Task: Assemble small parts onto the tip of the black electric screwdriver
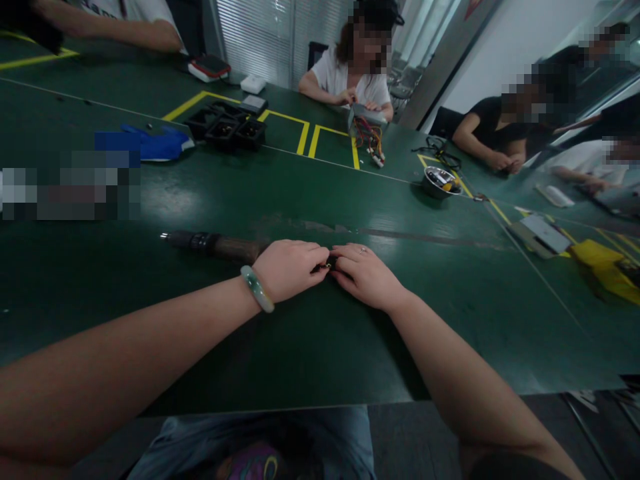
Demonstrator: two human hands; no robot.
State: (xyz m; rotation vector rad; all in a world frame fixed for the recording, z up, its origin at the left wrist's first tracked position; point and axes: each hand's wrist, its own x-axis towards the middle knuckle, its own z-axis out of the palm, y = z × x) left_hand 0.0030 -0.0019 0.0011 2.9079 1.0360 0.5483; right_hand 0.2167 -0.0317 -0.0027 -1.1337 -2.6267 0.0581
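Note:
My left hand [289,267], with a green bangle at the wrist, is closed at the fingertips on a small black part [332,263]. From the other side my right hand [369,277] pinches the same piece, its fingers bent and close to the left ones. Most of the part is hidden by the fingers, so its kind cannot be made out; a small shiny spot shows on it. Beyond the left hand a dark powered screwdriver [213,245] lies on its side, its metal tip pointing left and its rear end partly behind the hand.
On the green table [300,347] stand black bins [225,127], a blue cloth-like item [160,143], a metal bowl [440,183] of small parts and a yellow item [607,267]. Across the table a co-worker handles a grey box with coloured wires [367,127]. Other people sit around.

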